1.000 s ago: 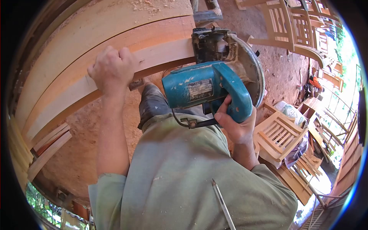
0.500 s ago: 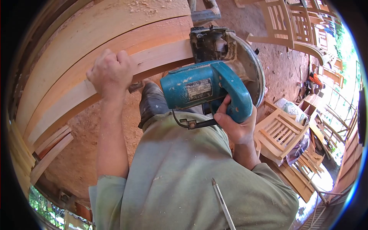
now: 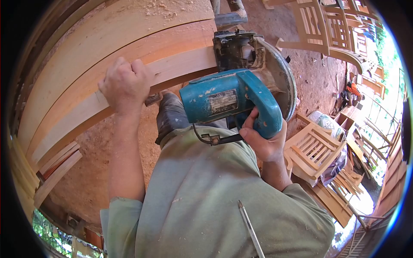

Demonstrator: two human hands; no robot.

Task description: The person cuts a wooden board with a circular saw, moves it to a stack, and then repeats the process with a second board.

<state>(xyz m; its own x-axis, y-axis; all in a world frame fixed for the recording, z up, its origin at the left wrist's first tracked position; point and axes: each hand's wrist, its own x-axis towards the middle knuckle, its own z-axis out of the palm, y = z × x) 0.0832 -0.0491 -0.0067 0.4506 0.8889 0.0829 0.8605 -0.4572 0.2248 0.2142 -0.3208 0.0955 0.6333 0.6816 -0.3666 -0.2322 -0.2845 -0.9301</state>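
In the head view, my right hand (image 3: 267, 142) is wrapped round the rear handle of a teal circular saw (image 3: 221, 102). The saw's base rests at the right end of a pale wooden board (image 3: 183, 64), and its round guard faces right. The blade itself is hidden. My left hand (image 3: 126, 86) is closed over the same board, to the left of the saw, with its knuckles up. The fingertips are partly out of sight. From the saw's handle a black power cord (image 3: 230, 138) runs back close to my shirt.
Wide planks (image 3: 107, 41) lie beside the board, with sawdust on top. Wooden chairs (image 3: 312, 26) stand at the upper right, and a slatted wooden piece (image 3: 312, 148) lies at the right by scrap wood (image 3: 346, 182). A person in orange (image 3: 353, 89) is farther off.
My left hand has shifted very slightly to the right and down along the board. The saw and my right hand look almost unmoved.
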